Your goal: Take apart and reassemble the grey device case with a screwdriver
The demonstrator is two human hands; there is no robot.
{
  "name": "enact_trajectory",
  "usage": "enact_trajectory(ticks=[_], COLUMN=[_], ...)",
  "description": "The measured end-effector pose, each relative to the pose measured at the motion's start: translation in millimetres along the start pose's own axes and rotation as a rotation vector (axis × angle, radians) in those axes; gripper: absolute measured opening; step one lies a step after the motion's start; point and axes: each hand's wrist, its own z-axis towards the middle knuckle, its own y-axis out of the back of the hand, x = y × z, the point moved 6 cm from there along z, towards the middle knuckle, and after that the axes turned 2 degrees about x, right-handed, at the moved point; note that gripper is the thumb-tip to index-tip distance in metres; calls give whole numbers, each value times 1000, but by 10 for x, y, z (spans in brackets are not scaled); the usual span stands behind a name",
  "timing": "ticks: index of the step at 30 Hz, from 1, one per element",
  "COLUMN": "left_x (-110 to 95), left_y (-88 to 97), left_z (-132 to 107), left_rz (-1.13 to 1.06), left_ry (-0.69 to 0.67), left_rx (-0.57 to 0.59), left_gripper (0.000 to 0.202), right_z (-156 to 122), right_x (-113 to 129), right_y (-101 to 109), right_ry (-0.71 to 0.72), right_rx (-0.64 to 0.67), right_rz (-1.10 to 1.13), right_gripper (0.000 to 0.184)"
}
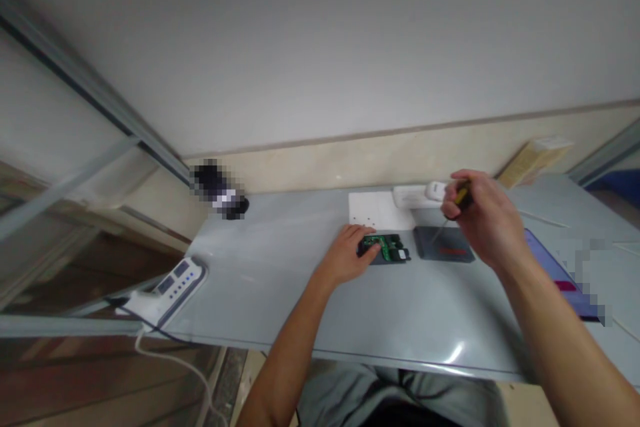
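Note:
My left hand (351,255) grips the left end of a dark device with an exposed green circuit board (386,247), its fingers along the far edge and its thumb on top. The device lies flat on the table. In my right hand (483,217), fingers are wrapped round a screwdriver (463,196) with a yellow and black handle. Its thin shaft points down and left, over a dark grey flat cover (447,251) with a red mark. Whether the tip touches the cover I cannot tell. Behind the device, several tiny dark pieces lie on a white sheet (373,205).
A white object (413,197) and a white charger-like block (436,191) sit by the wall. To the right are a tablet-like screen (557,273), cables and a yellowish box (535,159). A white power strip (167,290) and a blurred dark object (220,190) stand left.

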Motion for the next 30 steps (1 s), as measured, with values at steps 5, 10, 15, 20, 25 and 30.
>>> enact_trajectory(ticks=[5,10,15,20,25,30], left_x=[-38,-24,-5,1,4,60], left_y=[32,24,10,-11,-3,52], left_z=[0,-2,-13,-8,-1,64], left_rz=[30,102,163,176,146,102], left_ry=[-50,-53,-19,-17,4,83], left_rx=[39,14,-20,2,-21,-68], left_gripper=[21,16,16,19,20,15], right_z=[-219,-474,-487,-449,-432,-417], right_x=[39,-347,-436,-451,-536,-571], right_y=[275,390,446,426,467,476], right_ry=[-55,16,30,30,16,5], right_rx=[303,605,604,608,605,615], right_rz=[-765,-1208,-1308,-1325,-1316,-1300], right_gripper=[35,37,40,38,38,35])
